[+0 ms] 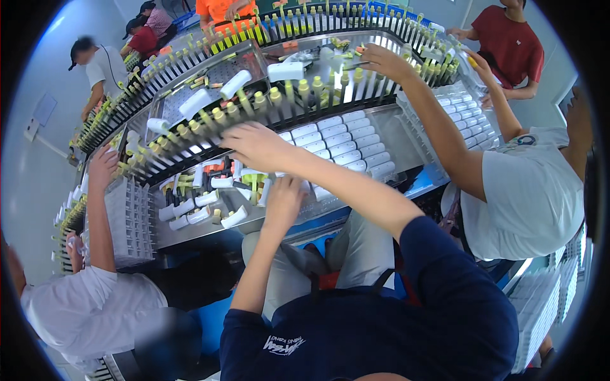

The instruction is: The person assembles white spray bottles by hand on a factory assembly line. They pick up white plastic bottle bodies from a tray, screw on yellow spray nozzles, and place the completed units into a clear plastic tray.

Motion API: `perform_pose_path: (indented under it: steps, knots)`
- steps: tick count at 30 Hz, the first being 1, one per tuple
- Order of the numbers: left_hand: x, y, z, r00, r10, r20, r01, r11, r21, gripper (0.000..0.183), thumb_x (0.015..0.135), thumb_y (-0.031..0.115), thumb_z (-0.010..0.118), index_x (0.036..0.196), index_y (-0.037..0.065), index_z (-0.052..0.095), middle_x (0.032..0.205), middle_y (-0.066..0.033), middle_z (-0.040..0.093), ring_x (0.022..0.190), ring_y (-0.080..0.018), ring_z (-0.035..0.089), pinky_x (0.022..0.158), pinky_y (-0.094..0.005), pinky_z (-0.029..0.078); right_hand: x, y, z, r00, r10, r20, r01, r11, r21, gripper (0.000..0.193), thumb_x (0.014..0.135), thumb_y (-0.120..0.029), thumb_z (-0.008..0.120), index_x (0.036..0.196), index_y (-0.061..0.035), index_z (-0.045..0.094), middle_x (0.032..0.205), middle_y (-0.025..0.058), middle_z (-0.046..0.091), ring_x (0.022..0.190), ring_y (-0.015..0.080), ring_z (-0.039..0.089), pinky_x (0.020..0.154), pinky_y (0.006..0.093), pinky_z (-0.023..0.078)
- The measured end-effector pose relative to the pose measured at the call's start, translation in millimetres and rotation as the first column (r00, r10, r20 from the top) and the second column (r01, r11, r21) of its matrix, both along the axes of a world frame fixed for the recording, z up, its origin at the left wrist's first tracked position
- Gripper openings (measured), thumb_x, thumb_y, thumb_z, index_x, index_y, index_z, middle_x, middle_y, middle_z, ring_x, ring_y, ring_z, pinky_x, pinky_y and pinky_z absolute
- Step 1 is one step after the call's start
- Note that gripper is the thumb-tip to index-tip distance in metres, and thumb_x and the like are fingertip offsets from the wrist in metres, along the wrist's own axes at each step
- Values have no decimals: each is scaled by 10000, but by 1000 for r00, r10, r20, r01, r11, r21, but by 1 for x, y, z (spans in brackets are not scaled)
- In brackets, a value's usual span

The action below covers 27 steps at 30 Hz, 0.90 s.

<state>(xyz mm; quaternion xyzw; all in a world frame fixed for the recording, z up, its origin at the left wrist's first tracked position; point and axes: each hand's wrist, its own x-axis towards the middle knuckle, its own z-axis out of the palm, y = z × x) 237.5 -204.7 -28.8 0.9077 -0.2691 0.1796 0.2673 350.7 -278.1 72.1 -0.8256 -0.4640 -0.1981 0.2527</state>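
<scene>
My right hand (257, 146) reaches across to a curved row of black uprights with yellow-green tops (219, 116). Its fingers are stretched loosely toward the left, and I see nothing held in them. Closer to me, my left hand (284, 198) is at the edge of a clear tray of white oblong pieces (343, 147). The left fingers are drawn together, but what is between them cannot be made out. Just left of that hand, loose white housings (207, 199) and yellow-green parts (254, 181) lie on the metal bench (171, 235).
Co-workers' arms reach in from the left (100, 190) and right (410, 82). White stacked trays (130, 216) stand at the left, and another tray of white pieces (467, 117) sits at the right. More people stand beyond the uprights, which loop around a raised metal platform (197, 89).
</scene>
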Motion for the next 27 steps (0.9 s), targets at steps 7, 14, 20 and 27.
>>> perform_pose_path:
  steps: [7, 14, 20, 27]
  knots:
    - [18, 0, -9, 999, -10, -36, 21, 943, 331, 266, 858, 77, 751, 1092, -5, 655, 1087, -174, 650, 1075, -352, 643, 919, -475, 533, -105, -153, -92, 888, -374, -268, 337, 925, -174, 232, 921, -132, 722, 1152, -104, 717, 1139, 82, 675, 1137, 321, 652, 937, 477, 544]
    - [23, 14, 29, 992, -101, -80, 119, 953, 277, 331, 880, 106, 738, 1178, 4, 638, 1148, -180, 665, 1130, -363, 635, 995, -482, 517, -112, -153, -102, 872, -420, -251, 375, 903, -208, 320, 897, -116, 762, 1211, -126, 704, 1187, 59, 661, 1181, 293, 626, 938, 487, 533]
    - [112, 49, 156, 899, -5, 439, -57, 990, 128, 398, 913, 43, 648, 1311, 41, 632, 1230, -159, 682, 1186, -363, 633, 1016, -478, 515, -96, -156, -119, 867, -431, -251, 388, 899, -204, 315, 915, -149, 759, 1224, -144, 699, 1177, 49, 661, 1213, 295, 595, 1003, 487, 482]
    - [184, 94, 182, 919, -64, 390, -45, 964, 263, 419, 913, 3, 643, 1329, 51, 624, 1281, -149, 673, 1230, -356, 625, 1045, -466, 499, -93, -150, -115, 860, -432, -271, 384, 898, -215, 307, 920, -177, 765, 1216, -135, 695, 1210, 72, 642, 1211, 308, 591, 1003, 498, 494]
